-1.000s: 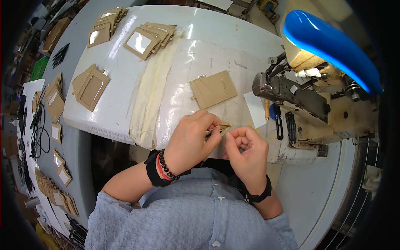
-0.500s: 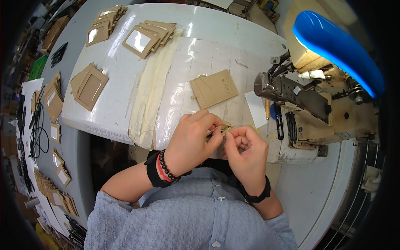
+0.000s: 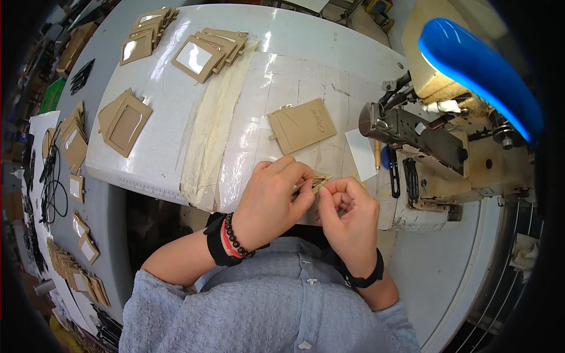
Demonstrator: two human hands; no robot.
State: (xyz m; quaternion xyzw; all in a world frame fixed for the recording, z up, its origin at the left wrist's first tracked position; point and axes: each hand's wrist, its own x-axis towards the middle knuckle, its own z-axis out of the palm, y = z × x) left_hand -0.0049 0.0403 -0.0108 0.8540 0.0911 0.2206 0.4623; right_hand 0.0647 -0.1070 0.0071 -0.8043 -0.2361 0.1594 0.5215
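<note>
Only the view sits slightly shifted from before. At the table's point(image 3: 306, 32) near edge, left hand point(image 3: 273, 191) and curled right hand point(image 3: 351, 215) both pinch a small tan piece point(image 3: 318, 180).

Past our left hand point(image 3: 272, 191), we have room across the tabletop point(image 3: 168, 132) beside the card holder point(image 3: 302, 126); the sewing machine point(image 3: 415, 134) blocks our right.

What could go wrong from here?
1. The small tan piece, pinched in the left hand with the right hand close at its end, could slip; the fingers hide much of it.
2. The thin-shafted, wooden-handled tool lies just beyond the right hand, so a careless reach might knock it.
3. The fanned stack of tan holders overlaps loosely and might slide if bumped.
</note>
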